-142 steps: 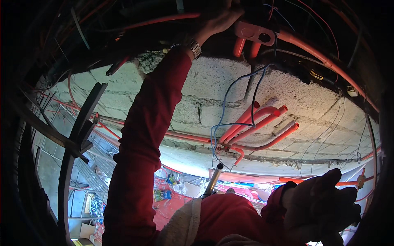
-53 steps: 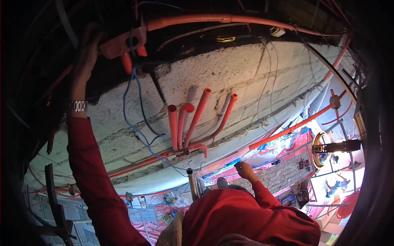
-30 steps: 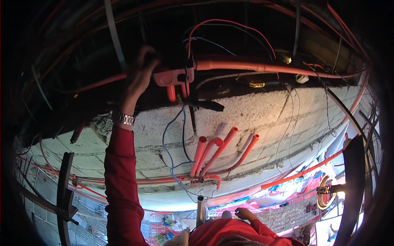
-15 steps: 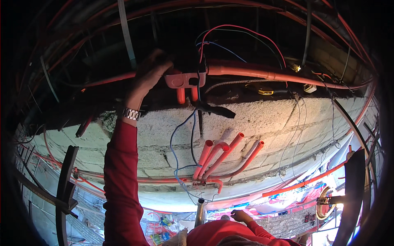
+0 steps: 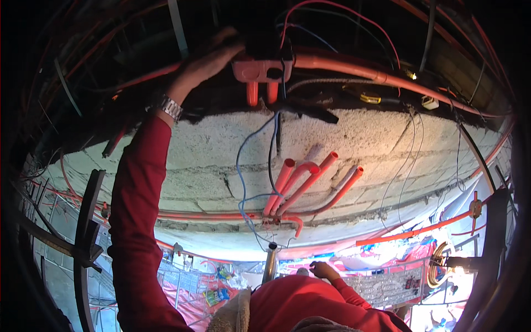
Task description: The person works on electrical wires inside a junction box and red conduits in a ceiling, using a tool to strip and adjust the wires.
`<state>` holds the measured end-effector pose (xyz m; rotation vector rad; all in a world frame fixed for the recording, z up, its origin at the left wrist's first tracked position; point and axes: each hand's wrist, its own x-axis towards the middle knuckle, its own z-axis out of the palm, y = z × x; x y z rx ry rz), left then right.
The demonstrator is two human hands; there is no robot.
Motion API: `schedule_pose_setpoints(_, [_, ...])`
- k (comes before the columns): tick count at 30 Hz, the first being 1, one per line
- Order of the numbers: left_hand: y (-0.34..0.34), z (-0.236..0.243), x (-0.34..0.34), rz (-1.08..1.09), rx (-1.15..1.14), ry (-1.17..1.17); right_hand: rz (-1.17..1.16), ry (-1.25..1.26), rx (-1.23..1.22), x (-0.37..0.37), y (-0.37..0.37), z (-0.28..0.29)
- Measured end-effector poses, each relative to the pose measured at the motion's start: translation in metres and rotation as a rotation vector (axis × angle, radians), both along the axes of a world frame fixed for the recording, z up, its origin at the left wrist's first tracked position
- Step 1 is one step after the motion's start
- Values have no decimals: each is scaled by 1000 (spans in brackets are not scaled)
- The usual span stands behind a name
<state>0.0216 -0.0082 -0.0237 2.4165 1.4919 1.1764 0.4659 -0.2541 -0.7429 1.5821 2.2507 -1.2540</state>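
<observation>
My left hand (image 5: 207,62), with a metal watch (image 5: 171,108) at its wrist, reaches up to the left side of an orange electrical box (image 5: 260,71). Its fingertips fade into the dark there, so what they touch is hidden. Two short orange pipe stubs (image 5: 252,94) point down from the box, and a long orange conduit (image 5: 343,67) leaves its right side. Red, green and blue wires (image 5: 337,6) loop above; a blue wire (image 5: 239,160) hangs below. Down low, my right hand (image 5: 325,270) is small in view, fingers curled; anything inside them cannot be made out.
Several orange pipe ends (image 5: 333,157) stick out of the pale block wall (image 5: 204,160). On the dark ledge lies a yellow-and-black tool (image 5: 369,99). Dark metal posts (image 5: 88,221) stand at both sides, and a metal pole (image 5: 270,263) rises in front of me.
The view has shifted, so the box and wall sit higher and slightly to the right. My left hand stays beside the box, its fingers stretched further up. My right hand remains low.
</observation>
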Motion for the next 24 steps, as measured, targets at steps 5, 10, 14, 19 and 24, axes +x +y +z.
schedule_pose_setpoints(5, [1,-11,1,-97,-149,-218,-81,112,39,0,-3,19])
schedule_pose_setpoints(10, [0,-19,-2,-148,-58,-302,-159,349,202,-13,20,82])
schedule_pose_setpoints(14, [7,-17,-18,-47,-115,-300,-63,813,-26,-16,71,209])
schedule_pose_setpoints(19, [10,-16,-11,-29,-85,-291,-156,1562,268,1,150,404])
schedule_pose_setpoints(24, [9,-12,-13,-42,-101,-236,-394,1923,428,14,233,558])
